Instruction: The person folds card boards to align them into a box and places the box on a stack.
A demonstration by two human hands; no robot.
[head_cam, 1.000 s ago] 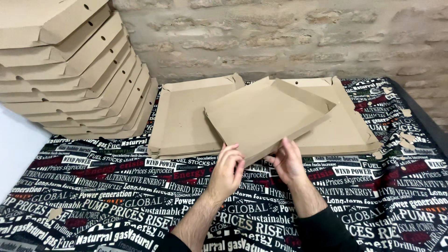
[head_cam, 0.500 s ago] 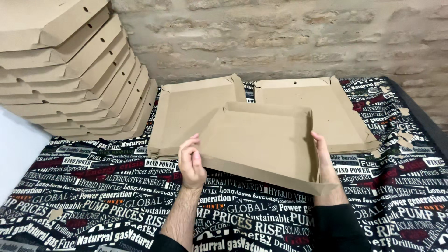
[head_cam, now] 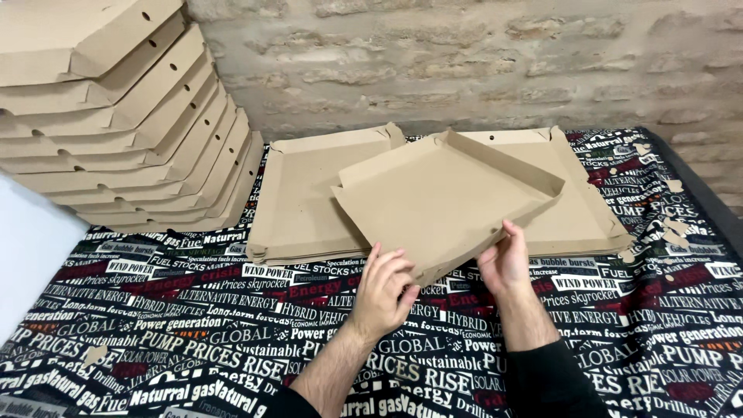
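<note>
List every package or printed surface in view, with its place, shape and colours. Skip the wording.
Cardboard tray: plain brown, square, walls partly raised, held tilted by left hand and right hand.
Flat box blanks: brown pile lying behind the tray.
Folded pizza boxes: tall leaning brown stack with vent holes, far left.
Printed tablecloth: black, covered in white and red lettering.

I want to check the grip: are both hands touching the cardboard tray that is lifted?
Yes, the left hand and the right hand both hold the near edge of the tilted cardboard tray.
</note>
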